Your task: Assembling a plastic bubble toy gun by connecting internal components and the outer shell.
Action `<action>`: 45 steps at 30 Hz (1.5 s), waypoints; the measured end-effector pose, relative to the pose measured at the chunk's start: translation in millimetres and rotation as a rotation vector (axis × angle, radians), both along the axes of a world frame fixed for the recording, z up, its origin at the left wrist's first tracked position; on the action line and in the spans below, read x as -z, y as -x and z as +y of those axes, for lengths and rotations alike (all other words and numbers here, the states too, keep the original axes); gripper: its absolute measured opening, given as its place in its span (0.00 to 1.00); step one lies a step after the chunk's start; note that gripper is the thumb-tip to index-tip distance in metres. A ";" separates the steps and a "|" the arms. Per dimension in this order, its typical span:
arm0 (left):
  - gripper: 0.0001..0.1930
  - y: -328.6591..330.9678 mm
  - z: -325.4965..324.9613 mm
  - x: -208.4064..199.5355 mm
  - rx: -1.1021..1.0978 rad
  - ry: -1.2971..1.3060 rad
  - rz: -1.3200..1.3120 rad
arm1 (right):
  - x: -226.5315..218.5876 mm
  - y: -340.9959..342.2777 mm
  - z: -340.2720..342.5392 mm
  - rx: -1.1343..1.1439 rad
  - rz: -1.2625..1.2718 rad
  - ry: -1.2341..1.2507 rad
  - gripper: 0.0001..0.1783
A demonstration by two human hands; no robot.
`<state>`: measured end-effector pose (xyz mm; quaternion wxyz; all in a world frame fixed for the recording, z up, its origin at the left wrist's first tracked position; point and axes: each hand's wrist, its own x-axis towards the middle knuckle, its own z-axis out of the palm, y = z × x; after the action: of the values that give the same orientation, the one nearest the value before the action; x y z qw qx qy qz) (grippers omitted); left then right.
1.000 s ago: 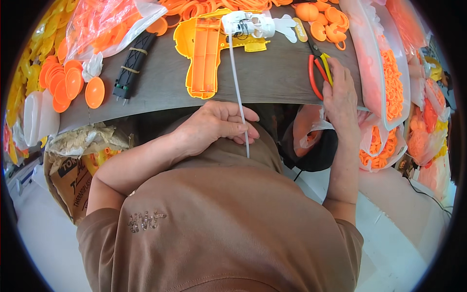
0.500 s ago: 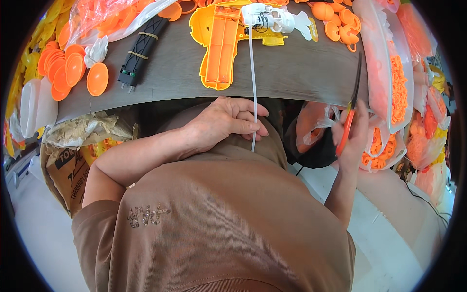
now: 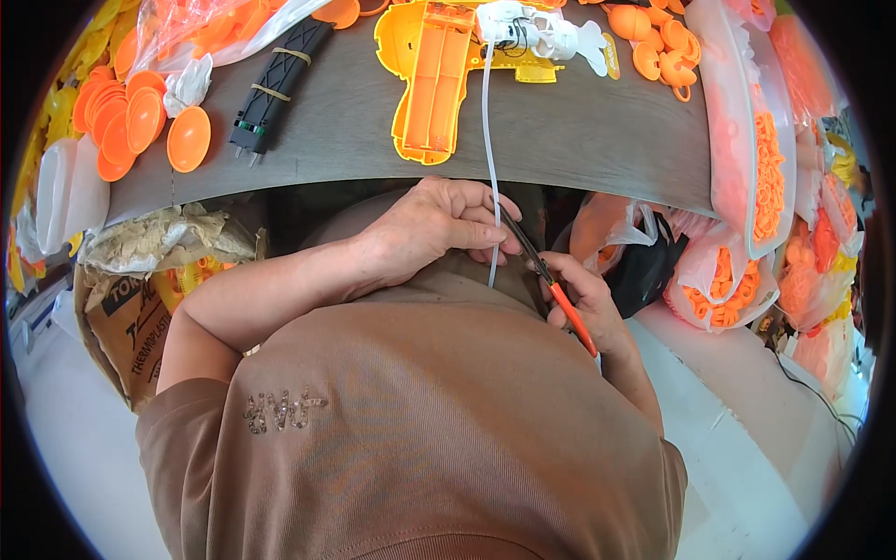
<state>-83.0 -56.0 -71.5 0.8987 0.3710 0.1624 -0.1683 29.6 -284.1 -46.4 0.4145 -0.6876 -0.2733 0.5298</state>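
A thin, pale plastic tube (image 3: pixel 487 112) hangs over the table edge from the white mechanism (image 3: pixel 530 30) set in a yellow toy gun shell (image 3: pixel 397 42) with orange inner parts. Below the edge, over my lap, my left hand (image 3: pixel 448 219) pinches this tube between thumb and fingers near its lower end. My right hand (image 3: pixel 588 294) grips long-nose pliers (image 3: pixel 571 317) by their red-orange handles. Their slim black jaws reach up and left to the tube beside my left fingertips. Whether the jaws touch the tube I cannot tell.
On the table (image 3: pixel 317 140), a black part with rubber bands (image 3: pixel 271 89) and orange discs (image 3: pixel 189 140) lie at left. Orange cups (image 3: pixel 667 47) and a clear tub of orange rings (image 3: pixel 767 177) are at right. Below stand a cardboard box (image 3: pixel 140 327) and a bag of orange rings (image 3: pixel 723 289).
My right hand has brought the pliers left and down from beside the table's right edge to the tube. My left hand keeps its pinch. The view has shifted slightly.
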 end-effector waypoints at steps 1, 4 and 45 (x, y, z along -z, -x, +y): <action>0.14 0.3 0.0 0.1 0.003 -0.010 0.004 | 0.4 -0.2 -0.9 -0.001 0.002 0.000 0.47; 0.12 -0.2 -0.6 0.3 0.003 0.010 0.007 | 2.4 -0.1 -3.7 -0.046 0.005 0.014 0.38; 0.15 242.3 272.1 -92.0 -0.724 -2.316 0.626 | -32.8 -63.2 75.2 0.042 -1.392 -0.198 0.18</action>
<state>-325.3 216.1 20.6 -0.0371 0.8203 0.5137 0.2486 92.8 -209.0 -13.6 0.2141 -0.8310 -0.5088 -0.0689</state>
